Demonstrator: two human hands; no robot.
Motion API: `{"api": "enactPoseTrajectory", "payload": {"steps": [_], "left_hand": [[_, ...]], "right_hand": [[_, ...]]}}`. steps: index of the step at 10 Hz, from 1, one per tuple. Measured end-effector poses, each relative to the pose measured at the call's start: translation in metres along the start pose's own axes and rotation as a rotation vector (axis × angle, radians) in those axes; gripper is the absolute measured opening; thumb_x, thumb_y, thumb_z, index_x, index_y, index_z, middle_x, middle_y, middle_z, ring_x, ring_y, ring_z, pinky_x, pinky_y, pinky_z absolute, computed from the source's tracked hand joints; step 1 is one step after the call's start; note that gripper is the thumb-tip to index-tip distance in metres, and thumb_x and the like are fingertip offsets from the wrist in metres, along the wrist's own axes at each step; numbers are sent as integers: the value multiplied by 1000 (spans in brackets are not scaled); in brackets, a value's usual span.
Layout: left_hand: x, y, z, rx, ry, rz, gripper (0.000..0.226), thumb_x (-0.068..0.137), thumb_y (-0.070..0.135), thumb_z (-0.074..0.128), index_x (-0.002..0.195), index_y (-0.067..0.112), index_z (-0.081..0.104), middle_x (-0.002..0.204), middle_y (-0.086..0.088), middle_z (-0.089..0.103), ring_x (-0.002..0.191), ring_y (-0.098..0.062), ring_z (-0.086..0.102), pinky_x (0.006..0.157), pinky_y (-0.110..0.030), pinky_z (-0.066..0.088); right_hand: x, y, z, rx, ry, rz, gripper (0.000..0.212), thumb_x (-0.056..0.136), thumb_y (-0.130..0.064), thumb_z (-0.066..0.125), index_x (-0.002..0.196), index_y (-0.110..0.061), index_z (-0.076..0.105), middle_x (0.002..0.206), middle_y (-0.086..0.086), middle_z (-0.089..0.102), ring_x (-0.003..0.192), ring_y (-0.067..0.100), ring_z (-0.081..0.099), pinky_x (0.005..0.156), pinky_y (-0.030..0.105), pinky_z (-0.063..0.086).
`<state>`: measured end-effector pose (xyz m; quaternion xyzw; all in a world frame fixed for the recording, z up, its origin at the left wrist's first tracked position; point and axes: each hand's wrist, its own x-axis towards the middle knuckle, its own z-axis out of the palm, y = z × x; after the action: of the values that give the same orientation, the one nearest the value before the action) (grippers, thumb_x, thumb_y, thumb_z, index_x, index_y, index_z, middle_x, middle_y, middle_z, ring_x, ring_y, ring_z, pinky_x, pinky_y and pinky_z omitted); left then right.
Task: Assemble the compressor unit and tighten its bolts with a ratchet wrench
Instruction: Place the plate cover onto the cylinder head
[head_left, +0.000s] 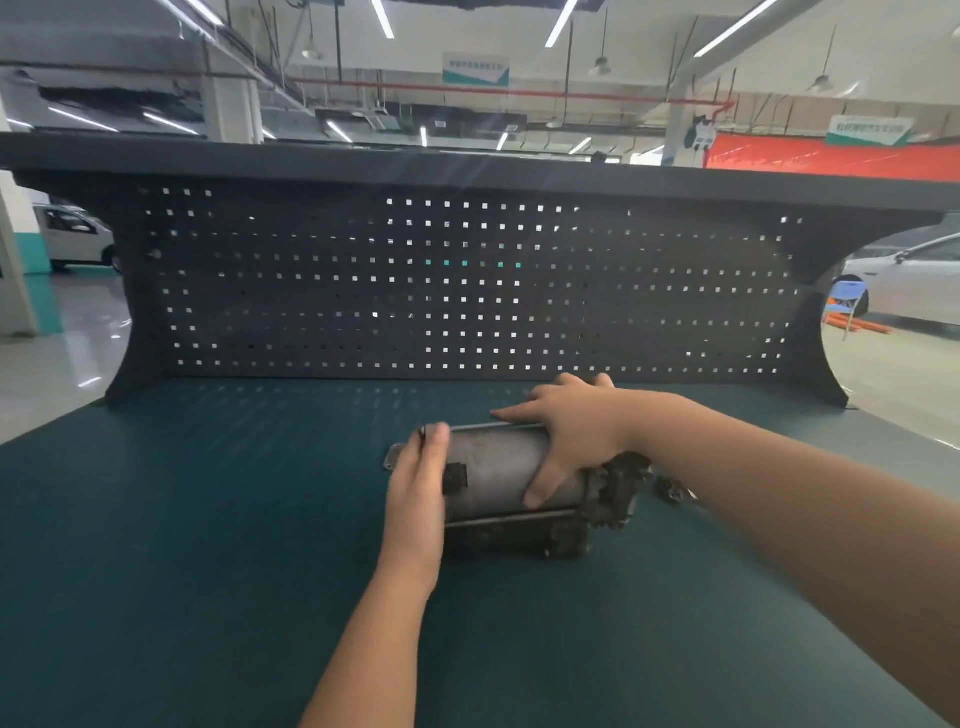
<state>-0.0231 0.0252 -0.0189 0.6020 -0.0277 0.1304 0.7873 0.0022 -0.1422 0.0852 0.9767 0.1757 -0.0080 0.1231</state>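
Compressor (504, 478) lies sideways on the counter (208, 519); your left hand (418, 493) presses flat on its left end, right hand (576, 431) spread, gripping over its top.

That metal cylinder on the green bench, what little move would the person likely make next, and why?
Probably press the end plate squarely home with the left hand, since it lies flat against that end while the right hand steadies the compressor cylinder. No wrench is visible yet.

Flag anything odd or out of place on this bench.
One small dark loose part lies on the green mat, apart from the compressor unit both hands hold. No ratchet wrench shows.
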Motion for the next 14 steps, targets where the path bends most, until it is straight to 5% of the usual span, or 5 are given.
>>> {"api": "enactPoseTrajectory", "payload": {"steps": [6, 9, 11, 13, 14], "left_hand": [[39, -5, -47, 46, 437, -41, 22, 101, 11, 42, 94, 17, 62, 115, -14, 67, 86, -18, 63, 77, -33, 50], [92, -37, -40, 1733, -132, -158, 53, 101, 38, 33, 146, 12, 21, 142, -18, 36, 117, -33, 55, 81, -37, 44], [109, -39, -31, 1936, -361, 63, 31, 100, 9, 35, 119, 7, 60, 125, -11, 64, 113, -28, 62, 93, -37, 51], [108, -37, -39, 1628, -140, -4, 27, 99, 8, 38, 99, 5, 64, 108, -13, 69, 99, -28, 66, 83, -36, 53], [118, -10, -41, 419, 249, -308, 40, 106, 17, 33, 71, 5, 50, 62, -15, 54, 42, -21, 54, 38, -23, 37]], "right_hand": [[-9, 30, 56, 234, 609, 238, 35, 92, -43, 39, 122, -49, 56, 125, -25, 57, 121, 8, 49, 88, 30, 36], [-12, 25, 53, 249, 630, 275, 35, 91, -46, 43, 123, -57, 54, 126, -29, 55, 119, 4, 50, 83, 23, 36], [-18, 24, 56, 266, 680, 291, 31, 88, -44, 48, 114, -56, 59, 112, -32, 60, 109, 1, 55, 71, 19, 26], [-18, 17, 48, 275, 618, 305, 36, 88, -46, 42, 120, -57, 55, 115, -32, 59, 114, 0, 51, 76, 21, 27], [-19, 20, 47, 266, 594, 275, 40, 86, -51, 40, 123, -54, 55, 115, -27, 60, 114, 3, 50, 82, 24, 34]]}}
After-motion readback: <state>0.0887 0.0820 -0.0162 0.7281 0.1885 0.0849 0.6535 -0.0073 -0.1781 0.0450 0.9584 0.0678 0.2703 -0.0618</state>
